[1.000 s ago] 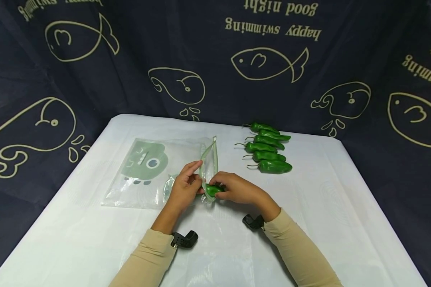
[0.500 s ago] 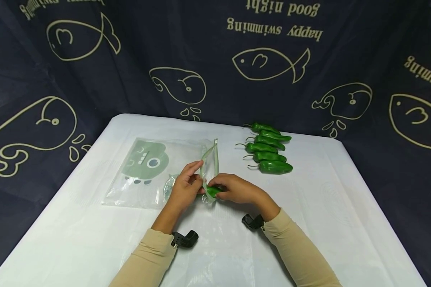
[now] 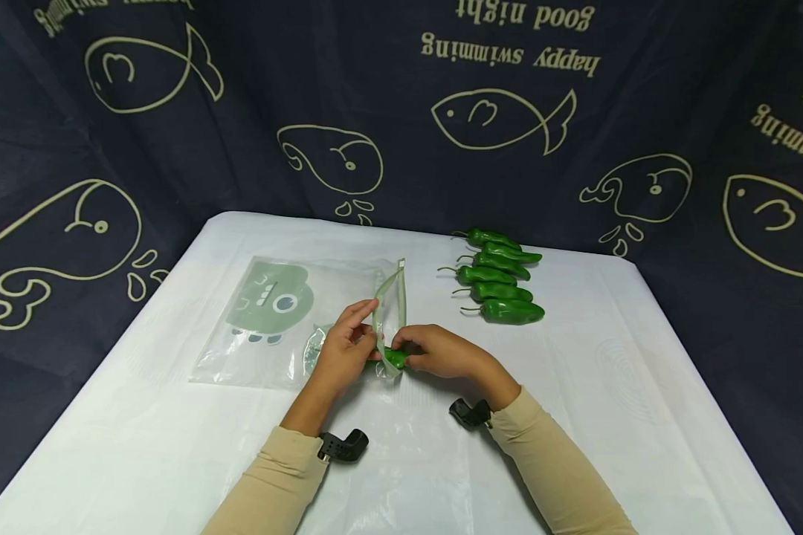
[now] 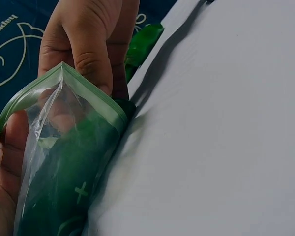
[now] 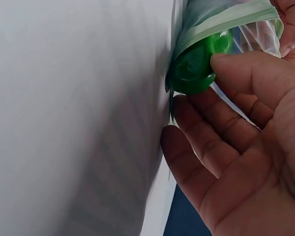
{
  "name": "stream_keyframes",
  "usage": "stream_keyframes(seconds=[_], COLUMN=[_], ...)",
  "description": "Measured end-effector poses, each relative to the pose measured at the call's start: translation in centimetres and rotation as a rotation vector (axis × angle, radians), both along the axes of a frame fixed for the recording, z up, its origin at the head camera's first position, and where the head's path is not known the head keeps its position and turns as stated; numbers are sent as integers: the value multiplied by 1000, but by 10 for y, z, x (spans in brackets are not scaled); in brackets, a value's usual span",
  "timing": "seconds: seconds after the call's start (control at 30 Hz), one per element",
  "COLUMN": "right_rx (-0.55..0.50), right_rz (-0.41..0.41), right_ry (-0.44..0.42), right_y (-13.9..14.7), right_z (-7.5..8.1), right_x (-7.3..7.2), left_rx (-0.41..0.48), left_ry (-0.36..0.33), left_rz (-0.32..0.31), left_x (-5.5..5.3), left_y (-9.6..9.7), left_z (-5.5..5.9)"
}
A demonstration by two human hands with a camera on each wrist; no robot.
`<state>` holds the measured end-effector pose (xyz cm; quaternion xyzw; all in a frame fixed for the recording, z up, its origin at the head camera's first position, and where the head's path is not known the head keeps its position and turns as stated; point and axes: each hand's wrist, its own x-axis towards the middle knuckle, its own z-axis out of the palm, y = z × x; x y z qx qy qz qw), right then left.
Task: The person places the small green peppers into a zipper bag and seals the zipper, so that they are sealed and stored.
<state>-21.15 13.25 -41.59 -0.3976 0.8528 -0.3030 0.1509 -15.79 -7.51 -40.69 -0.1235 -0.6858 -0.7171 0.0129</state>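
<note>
A clear zip bag [image 3: 344, 279] with a pale green zip edge and a green cartoon print lies flat, its mouth facing right and parted. My left hand [image 3: 344, 345] pinches the near layer of the bag close to its mouth. A green pepper [image 3: 395, 358] lies mostly inside, its blunt end at the opening. My right hand [image 3: 444, 353] holds that end; in the right wrist view the thumb presses on the pepper's end [image 5: 194, 71] and the other fingers are bent below it. Through the plastic in the left wrist view, the pepper's body shows dark green.
Several green peppers [image 3: 511, 312] lie in a column at the table's back right, stems pointing left. A white cloth covers the table [image 3: 575, 416]. Behind it hangs a dark blue curtain [image 3: 401, 193] with fish and whale outlines.
The pepper has slid left, deeper into the bag, and my right hand's fingertips have shifted with it at the opening. My left hand keeps its place on the bag.
</note>
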Motion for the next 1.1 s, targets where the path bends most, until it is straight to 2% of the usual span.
stream_keyframes(seconds=[0.33, 0.6, 0.93, 1.1], right_rx=[25, 2, 14, 22], right_rz=[-13, 0, 49, 42], right_ry=[6, -19, 15, 29], right_y=[0, -3, -7, -8], right_z=[-2, -1, 0, -2], right_x=[-1, 0, -1, 0], left_rx=[-2, -11, 6, 19], left_ry=[18, 19, 30, 18], left_rz=[4, 5, 3, 2], left_x=[-1, -1, 0, -1], left_y=[0, 0, -1, -1], left_z=[-1, 1, 2, 0])
